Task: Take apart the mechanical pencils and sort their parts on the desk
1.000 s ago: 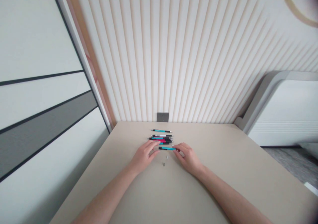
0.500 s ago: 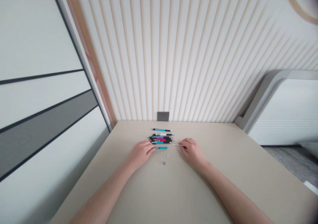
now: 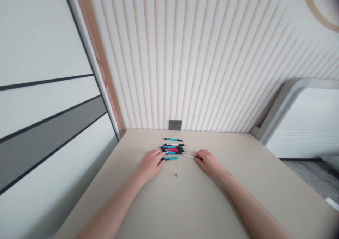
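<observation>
My left hand [image 3: 152, 164] rests on the table with its fingers closed on the left end of a blue pen barrel [image 3: 173, 158], which points right. To the right, my right hand [image 3: 208, 163] pinches a black pen grip [image 3: 198, 158]. A thin white refill [image 3: 189, 156] sticks out leftward from that grip, apart from the blue barrel. Two tiny parts lie between the hands and nearer to me: a whitish piece [image 3: 179, 167] and a grey metallic piece [image 3: 176, 175].
Just beyond the hands lies a row of several click pens [image 3: 174, 150] in blue, red, white and black. Behind them is a single blue-and-black pen [image 3: 173, 139]. The beige table [image 3: 169, 207] meets a ribbed wall with a dark socket [image 3: 175, 125].
My right hand has shifted slightly right, and more of the black grip shows at its fingertips. The blue barrel in my left hand has moved a little left; the view has tilted slightly.
</observation>
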A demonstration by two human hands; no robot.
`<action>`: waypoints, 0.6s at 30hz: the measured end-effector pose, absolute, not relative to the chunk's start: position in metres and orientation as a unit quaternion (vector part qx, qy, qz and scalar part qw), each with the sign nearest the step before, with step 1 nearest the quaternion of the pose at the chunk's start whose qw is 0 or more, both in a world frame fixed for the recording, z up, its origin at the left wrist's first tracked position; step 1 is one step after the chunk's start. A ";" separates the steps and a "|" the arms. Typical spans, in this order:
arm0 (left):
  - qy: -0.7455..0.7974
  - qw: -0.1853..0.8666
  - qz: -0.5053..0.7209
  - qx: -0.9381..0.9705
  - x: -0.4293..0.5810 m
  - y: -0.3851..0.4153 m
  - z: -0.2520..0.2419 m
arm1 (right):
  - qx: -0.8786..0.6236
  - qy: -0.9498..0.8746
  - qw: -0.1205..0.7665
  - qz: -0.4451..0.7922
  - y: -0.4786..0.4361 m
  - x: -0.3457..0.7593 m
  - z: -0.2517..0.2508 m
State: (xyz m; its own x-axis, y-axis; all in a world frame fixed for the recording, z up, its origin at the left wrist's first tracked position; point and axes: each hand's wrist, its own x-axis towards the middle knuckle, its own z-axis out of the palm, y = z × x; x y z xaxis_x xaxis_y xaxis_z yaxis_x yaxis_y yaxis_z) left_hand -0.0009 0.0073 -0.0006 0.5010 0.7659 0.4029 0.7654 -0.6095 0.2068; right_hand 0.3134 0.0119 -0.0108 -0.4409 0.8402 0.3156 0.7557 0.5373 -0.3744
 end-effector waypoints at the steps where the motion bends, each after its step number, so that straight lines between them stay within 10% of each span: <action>1: 0.438 0.002 0.241 0.866 0.000 0.006 0.001 | -0.467 -0.847 0.240 0.087 0.010 0.312 -0.010; 18: 0.323 -0.012 0.242 0.915 0.014 -0.002 0.011 | -0.365 -0.897 0.248 -0.004 -0.017 0.265 0.003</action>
State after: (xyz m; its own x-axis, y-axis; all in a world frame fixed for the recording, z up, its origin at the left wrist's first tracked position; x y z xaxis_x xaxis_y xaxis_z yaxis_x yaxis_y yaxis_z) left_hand 0.0145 -0.0024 0.0110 0.6738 0.5853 0.4510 0.5968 -0.7910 0.1348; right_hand 0.2652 -0.0174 0.0027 -0.6106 0.6527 0.4486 0.6566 0.7339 -0.1742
